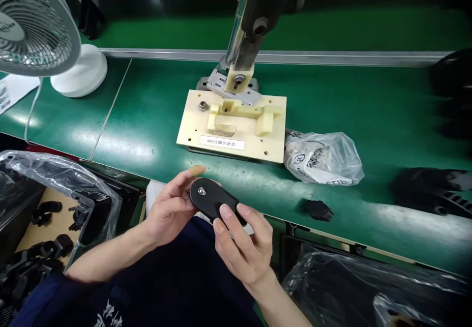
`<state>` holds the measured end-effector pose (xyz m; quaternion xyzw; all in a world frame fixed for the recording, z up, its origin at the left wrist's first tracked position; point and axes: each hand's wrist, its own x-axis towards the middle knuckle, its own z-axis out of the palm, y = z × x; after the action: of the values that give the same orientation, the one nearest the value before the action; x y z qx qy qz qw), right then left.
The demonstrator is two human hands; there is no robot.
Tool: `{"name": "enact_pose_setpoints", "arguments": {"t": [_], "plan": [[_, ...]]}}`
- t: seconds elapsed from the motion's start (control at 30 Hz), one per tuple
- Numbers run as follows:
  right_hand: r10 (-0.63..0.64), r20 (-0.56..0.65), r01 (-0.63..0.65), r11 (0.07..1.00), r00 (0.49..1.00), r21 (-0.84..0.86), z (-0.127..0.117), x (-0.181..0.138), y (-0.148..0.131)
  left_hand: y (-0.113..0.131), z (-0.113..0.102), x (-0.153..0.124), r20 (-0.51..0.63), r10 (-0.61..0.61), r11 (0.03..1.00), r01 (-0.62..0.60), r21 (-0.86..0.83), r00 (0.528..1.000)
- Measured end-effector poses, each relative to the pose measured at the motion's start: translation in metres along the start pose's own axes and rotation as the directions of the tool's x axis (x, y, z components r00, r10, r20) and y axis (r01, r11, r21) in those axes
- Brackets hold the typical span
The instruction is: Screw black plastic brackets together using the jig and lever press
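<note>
Between my two hands, in front of the bench edge, is a black oblong plastic part (212, 197) with a shiny round metal screw or stud (201, 191) near its left end. My left hand (173, 206) grips the rounded left end, its index finger stretched past it. On the right end lie the fingertips of my right hand (245, 243), closed on the part; its thumb is hidden. Just beyond stands a cream fixture plate (186, 120) with a raised yellow holder (263, 123), vacant, and a printed label (221, 142). A metal press arm (247, 46) hangs over the plate.
A clear plastic bag (332, 160) lies right of the fixture. Farther right are a small black part (317, 210) and larger black parts (431, 189). At left are a fan (37, 27) and a plastic-lined bin (110, 189) with black pieces. Another lined bin (350, 278) sits lower right.
</note>
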<state>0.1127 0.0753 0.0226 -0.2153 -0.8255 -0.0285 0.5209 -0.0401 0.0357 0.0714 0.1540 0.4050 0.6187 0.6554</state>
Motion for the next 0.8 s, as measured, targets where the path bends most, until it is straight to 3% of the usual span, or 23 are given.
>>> {"name": "enact_pose_setpoints", "arguments": {"t": [0.13,0.23,0.37,0.47,0.53,0.6,0.7,0.73,0.8], "plan": [[0.012,-0.021,-0.012,1.000,1.000,0.008,0.000,-0.005,-0.002,-0.004,-0.002,-0.003,0.064,0.077,0.991,-0.084,0.102,0.995],[0.090,-0.075,-0.091,0.996,0.993,-0.007,0.002,-0.006,-0.004,-0.004,-0.003,-0.010,0.083,0.171,0.958,-0.185,0.221,0.982],[0.160,-0.154,-0.170,0.984,0.975,-0.049,0.004,-0.006,-0.003,0.008,-0.007,-0.021,-0.006,0.249,0.948,-0.242,0.208,0.969],[0.210,-0.131,-0.222,0.972,0.969,-0.082,0.001,-0.006,0.001,0.022,-0.010,-0.025,-0.069,0.311,0.947,-0.303,0.102,0.948],[0.234,-0.101,-0.242,0.967,0.967,-0.082,-0.002,-0.006,0.002,0.027,-0.011,-0.024,-0.095,0.356,0.928,-0.340,0.155,0.930],[0.224,-0.096,-0.231,0.971,0.970,-0.062,-0.005,-0.007,0.002,0.027,-0.010,-0.021,-0.067,0.304,0.931,-0.282,0.233,0.950],[0.195,-0.104,-0.199,0.980,0.975,-0.027,-0.007,-0.007,0.000,0.023,-0.008,-0.017,0.056,0.061,0.973,-0.072,0.219,0.997],[0.199,-0.105,-0.202,0.979,0.974,-0.020,-0.007,-0.007,0.000,0.023,-0.009,-0.016,0.063,0.052,0.978,-0.064,0.197,0.997],[0.224,-0.106,-0.227,0.974,0.969,-0.014,-0.008,-0.007,0.000,0.025,-0.010,-0.014,-0.023,0.149,0.978,-0.144,0.149,0.989]]}}
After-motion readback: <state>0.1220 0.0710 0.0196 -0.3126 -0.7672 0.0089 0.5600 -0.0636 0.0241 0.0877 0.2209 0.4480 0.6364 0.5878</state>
